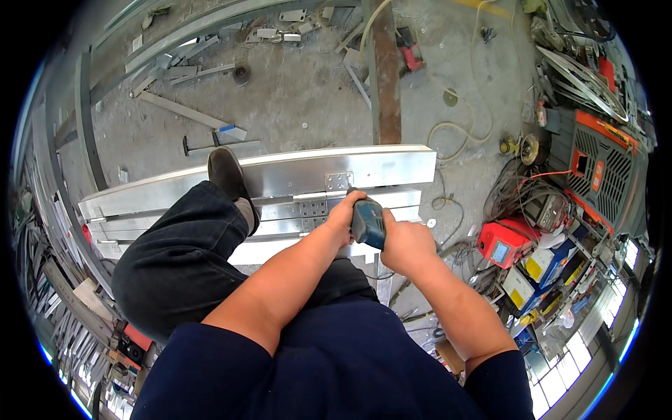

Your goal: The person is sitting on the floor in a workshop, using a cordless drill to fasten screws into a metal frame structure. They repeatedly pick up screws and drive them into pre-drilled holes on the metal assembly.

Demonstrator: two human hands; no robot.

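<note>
A dark teal power drill is held between my two hands, its tip over a silver hinge plate on the farthest metal beam. My left hand is closed round the drill's front left side. My right hand grips its rear, fingers partly hidden. Under the drill lie several long silver metal beams, side by side. A second hinge plate with holes sits on the nearer beams, left of my left hand. My left shoe rests across the beams. The drill bit's contact with the plate cannot be made out.
A rusty steel bar crosses the floor ahead. Metal offcuts and a hammer-like tool lie at the far left. To the right stand a large orange and grey machine, a red box with a screen and tangled cables.
</note>
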